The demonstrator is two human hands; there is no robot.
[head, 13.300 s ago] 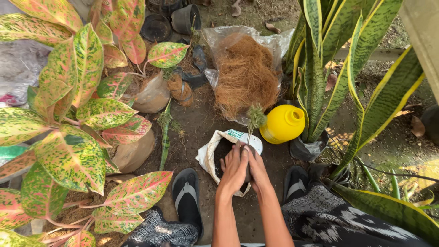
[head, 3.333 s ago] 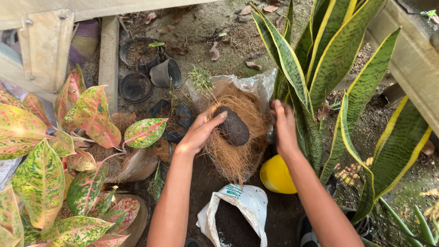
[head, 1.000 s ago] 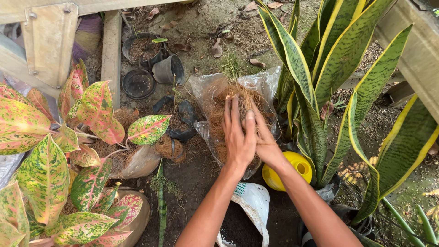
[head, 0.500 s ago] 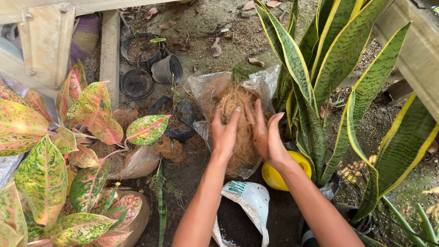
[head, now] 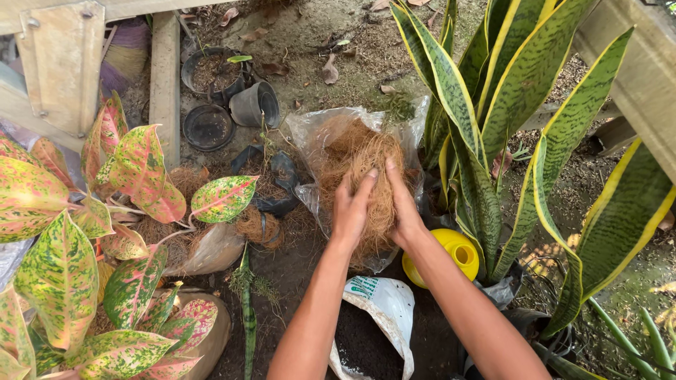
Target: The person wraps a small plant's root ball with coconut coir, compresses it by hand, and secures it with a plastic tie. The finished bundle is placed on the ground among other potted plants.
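My left hand (head: 351, 210) and my right hand (head: 403, 205) press together on a clump of brown coconut fibre (head: 360, 165), palms facing each other and fingers pointing away from me. The fibre sits in a clear plastic bag (head: 310, 137) lying open on the dirt. Whatever lies between my palms is hidden by the fibre and my fingers. Under my forearms a white sack of dark soil (head: 380, 309) stands open, and a yellow plastic container (head: 451, 257) sits just right of my right wrist.
Tall green-and-yellow snake plants (head: 493, 105) rise close on the right. Pink-and-green leafy plants (head: 84, 246) crowd the left. Black plastic pots (head: 211, 70) and a grey pot (head: 255, 104) stand at the back, beside wooden planks (head: 163, 67). A long narrow leaf (head: 246, 309) lies on the ground.
My hands have drawn together around the fibre and lowered slightly toward me; half a second ago their fingers were spread apart over it. The view has shifted a little.
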